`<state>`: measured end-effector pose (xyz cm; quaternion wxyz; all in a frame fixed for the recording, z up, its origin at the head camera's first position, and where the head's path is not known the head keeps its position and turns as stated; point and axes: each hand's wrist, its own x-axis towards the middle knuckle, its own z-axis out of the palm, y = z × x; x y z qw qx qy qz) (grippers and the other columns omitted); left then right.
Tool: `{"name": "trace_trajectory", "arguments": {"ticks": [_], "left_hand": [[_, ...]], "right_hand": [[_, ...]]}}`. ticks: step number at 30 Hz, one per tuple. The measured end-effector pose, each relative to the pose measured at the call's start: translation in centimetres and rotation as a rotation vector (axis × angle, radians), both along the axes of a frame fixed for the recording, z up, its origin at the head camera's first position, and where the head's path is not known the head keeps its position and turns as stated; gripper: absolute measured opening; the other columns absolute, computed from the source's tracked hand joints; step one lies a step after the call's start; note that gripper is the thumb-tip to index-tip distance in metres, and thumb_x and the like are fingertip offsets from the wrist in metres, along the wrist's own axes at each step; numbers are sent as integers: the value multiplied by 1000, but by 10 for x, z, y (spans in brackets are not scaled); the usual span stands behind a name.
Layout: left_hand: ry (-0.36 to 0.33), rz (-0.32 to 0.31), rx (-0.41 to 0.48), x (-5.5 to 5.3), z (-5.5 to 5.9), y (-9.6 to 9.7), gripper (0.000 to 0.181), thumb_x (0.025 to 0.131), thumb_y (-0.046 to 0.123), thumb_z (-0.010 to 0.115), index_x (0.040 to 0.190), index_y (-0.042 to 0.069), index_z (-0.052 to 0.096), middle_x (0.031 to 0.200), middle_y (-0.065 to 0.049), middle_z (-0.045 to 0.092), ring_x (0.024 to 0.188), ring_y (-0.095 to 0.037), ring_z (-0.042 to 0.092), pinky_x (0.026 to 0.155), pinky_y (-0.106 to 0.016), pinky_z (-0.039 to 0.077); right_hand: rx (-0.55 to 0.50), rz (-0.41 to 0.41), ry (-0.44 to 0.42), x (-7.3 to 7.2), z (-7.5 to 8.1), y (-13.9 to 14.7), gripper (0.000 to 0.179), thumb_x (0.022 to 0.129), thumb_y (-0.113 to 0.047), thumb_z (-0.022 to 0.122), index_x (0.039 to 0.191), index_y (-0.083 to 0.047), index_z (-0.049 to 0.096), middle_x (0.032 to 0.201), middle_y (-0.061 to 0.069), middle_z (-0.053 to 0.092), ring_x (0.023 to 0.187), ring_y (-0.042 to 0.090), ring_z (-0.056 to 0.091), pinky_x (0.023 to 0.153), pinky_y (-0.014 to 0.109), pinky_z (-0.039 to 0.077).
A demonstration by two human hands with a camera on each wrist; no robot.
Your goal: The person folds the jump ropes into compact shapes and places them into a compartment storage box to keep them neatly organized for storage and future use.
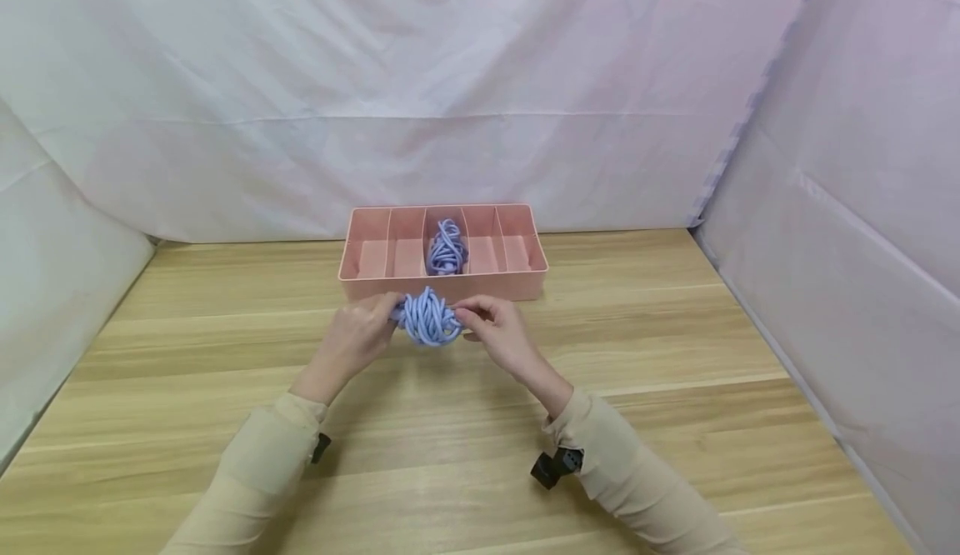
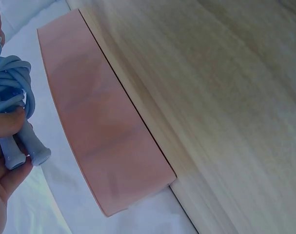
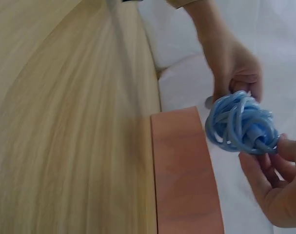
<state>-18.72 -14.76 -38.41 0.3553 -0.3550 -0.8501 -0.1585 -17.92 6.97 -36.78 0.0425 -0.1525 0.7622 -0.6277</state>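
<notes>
Between both hands, in front of the pink box, is a blue jump rope (image 1: pixel 429 319) wound into a thick bundle. My left hand (image 1: pixel 356 334) grips it at the left end; in the left wrist view two pale blue handles (image 2: pixel 34 147) stick out past the thumb and fingers. At the other end, my right hand (image 1: pixel 504 337) pinches the bundle between thumb and fingertips. The right wrist view shows the looped cord (image 3: pixel 235 122) close up, with the right thumb (image 3: pixel 286 147) at its edge. The bundle is held above the table.
A pink box (image 1: pixel 450 288) with several side-by-side compartments stands at the back of the wooden table (image 1: pixel 645 322). Its middle compartment holds another wound blue rope (image 1: pixel 447 251). White cloth (image 1: pixel 420 155) hangs behind the table and along both sides.
</notes>
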Motion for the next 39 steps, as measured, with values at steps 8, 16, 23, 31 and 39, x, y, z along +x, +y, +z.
{"name": "trace_trajectory", "arguments": {"ticks": [8,16,23,31,39], "left_hand": [[25,-14,-8,-2,3,1,31,63,-10,70,90,-4,58,79,-16,67,70,-28,64,62,-37,54],[-9,-46,-4,-4,3,3,29,64,-13,63,91,-3,58,80,-15,67,72,-28,65,64,-38,54],[-14,-9,-23,-3,4,2,30,64,-11,67,90,-2,56,67,-11,63,59,-23,61,51,-32,52],[21,42,-63,-1,1,6,27,71,-1,70,93,-2,54,59,-11,58,49,-23,54,42,-31,46],[-186,106,72,4,-4,17,31,66,2,74,92,2,57,51,-6,52,39,-14,39,35,-28,34]], "right_hand": [[85,96,214,-7,-9,2,13,91,-2,50,96,6,59,91,18,58,78,20,56,61,35,55],[-31,67,267,-6,-9,0,6,88,3,53,90,8,54,80,19,58,64,7,53,52,33,52],[325,15,586,-8,-9,6,8,85,-10,62,88,-3,58,81,5,65,74,14,61,64,24,52],[508,-163,688,-10,-2,2,8,80,-11,69,80,-4,65,82,4,61,71,14,54,61,25,47],[398,-281,1006,-18,-12,0,9,78,-4,69,78,-1,60,76,5,48,62,13,48,53,22,43]]}}
